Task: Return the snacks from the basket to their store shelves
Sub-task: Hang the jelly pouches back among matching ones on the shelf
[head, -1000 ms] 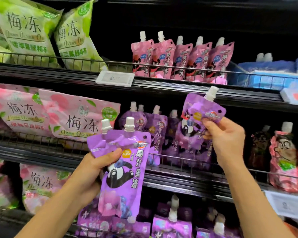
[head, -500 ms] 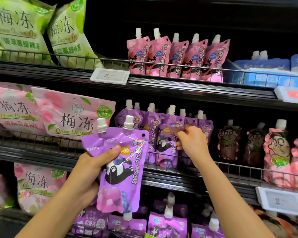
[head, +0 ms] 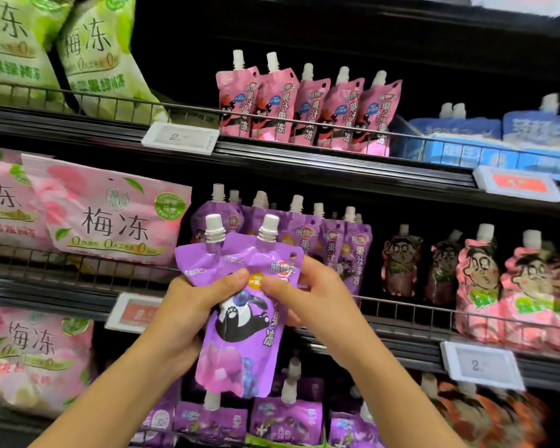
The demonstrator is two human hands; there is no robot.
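Note:
Two purple spouted jelly pouches [head: 240, 344] with a panda picture are stacked one behind the other in front of the middle shelf. My left hand [head: 191, 312] grips both from the left, thumb across the front pouch. My right hand [head: 311, 295] pinches the right edge of the front pouch, thumb on its face. Behind them a row of the same purple pouches [head: 333, 247] stands on the middle shelf behind a wire rail [head: 401, 302]. No basket is in view.
Pink spouted pouches [head: 307, 108] line the top shelf, with blue packs [head: 498, 137] to the right. Large pink bags [head: 107, 215] and green bags [head: 94, 53] fill the left. Cartoon-face pouches [head: 479, 286] stand right of the purple row. More purple pouches [head: 285, 418] sit below.
My right hand left the single pouch in the middle-shelf row and came back down-left. It now pinches the front pouch held in my left hand.

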